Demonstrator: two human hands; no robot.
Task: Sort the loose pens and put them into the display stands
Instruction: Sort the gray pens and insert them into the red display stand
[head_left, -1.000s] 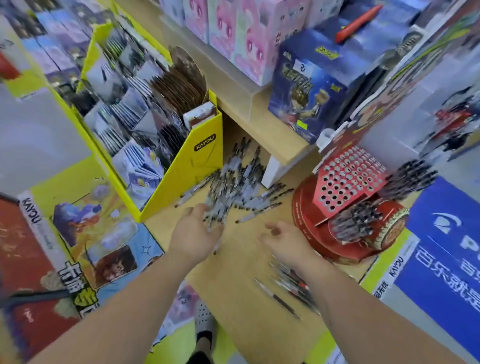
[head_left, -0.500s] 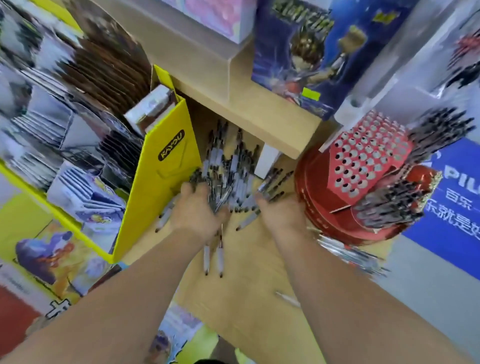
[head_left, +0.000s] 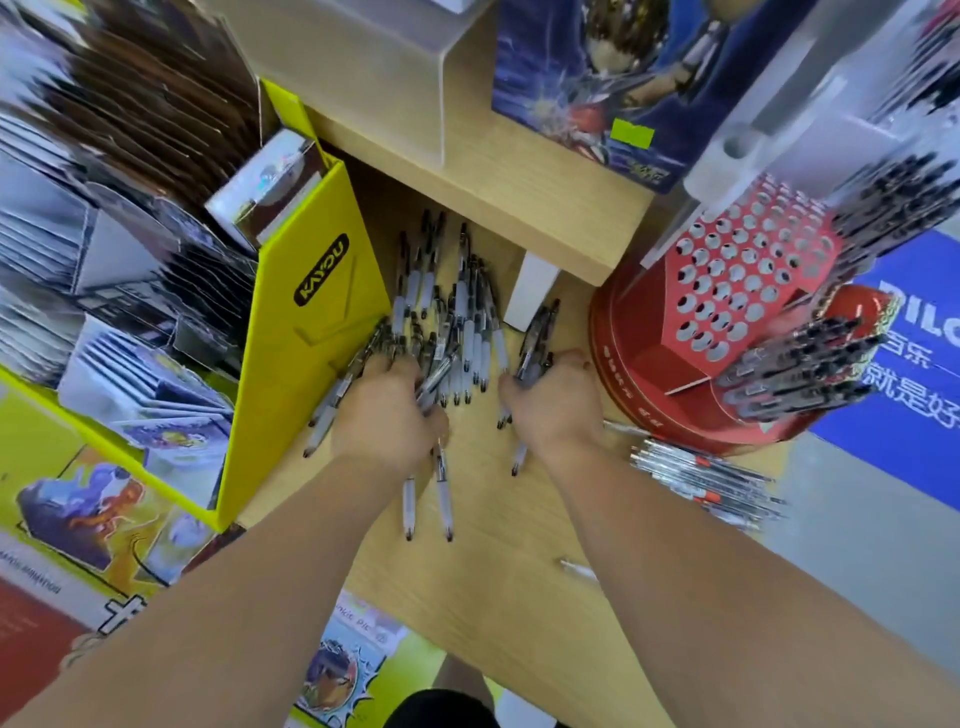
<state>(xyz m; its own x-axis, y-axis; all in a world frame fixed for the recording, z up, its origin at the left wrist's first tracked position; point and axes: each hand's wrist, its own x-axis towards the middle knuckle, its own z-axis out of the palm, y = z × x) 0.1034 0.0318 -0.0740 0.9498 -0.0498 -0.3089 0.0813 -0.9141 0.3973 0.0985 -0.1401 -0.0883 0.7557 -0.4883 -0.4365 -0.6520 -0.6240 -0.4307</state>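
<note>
On the table (head_left: 488, 597), between the yellow card box (head_left: 306, 332) and the red display stand (head_left: 727, 322), lies the pile of loose pens (head_left: 452, 322). Long axes run mostly away from the person, tips toward the body, fanned slightly.

Left hand (head_left: 387, 410): palm down on the pile's near-left edge, fingers curled into the pens, several barrels under and between them. Closed grasp or only raking — cannot tell. Two pens (head_left: 426, 499) lie just behind this hand, parallel, tips toward the body.

Right hand (head_left: 553, 408): at the pile's near-right edge, fingers bent around a small bunch of dark pens (head_left: 535, 343) that sticks out forward. Looks like a partial hold.

A separate bundle of pens (head_left: 701, 483) lies to the right, near the stand's base, axes crosswise.

Judgement: the stand sits to the right, and the right hand is nearer it. Pens lie flat; its holes face up and out, so each must be tipped up before insertion.
</note>
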